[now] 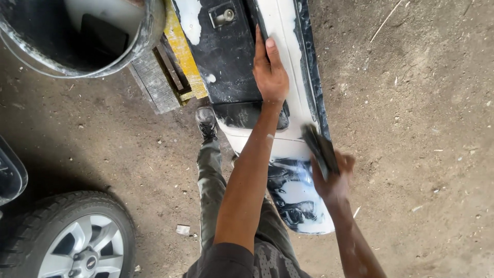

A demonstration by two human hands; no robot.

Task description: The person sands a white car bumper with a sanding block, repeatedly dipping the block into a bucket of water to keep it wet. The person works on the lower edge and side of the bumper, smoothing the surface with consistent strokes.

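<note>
- Bumper panel (pixel 288 62) lies on the dirt floor (pixel 411 128), running away from the person.
- Left hand (pixel 268 69) flat on the panel; right hand (pixel 334 177) nearer, at its right edge, gripping a sanding block (pixel 319 146).
- Bucket (pixel 77 36) far left; wheel (pixel 72 237) near left.

A black-and-white car bumper (pixel 267 103) lies on brown dirt ground (pixel 411 103) beside a yellow wooden block (pixel 181 49).
</note>
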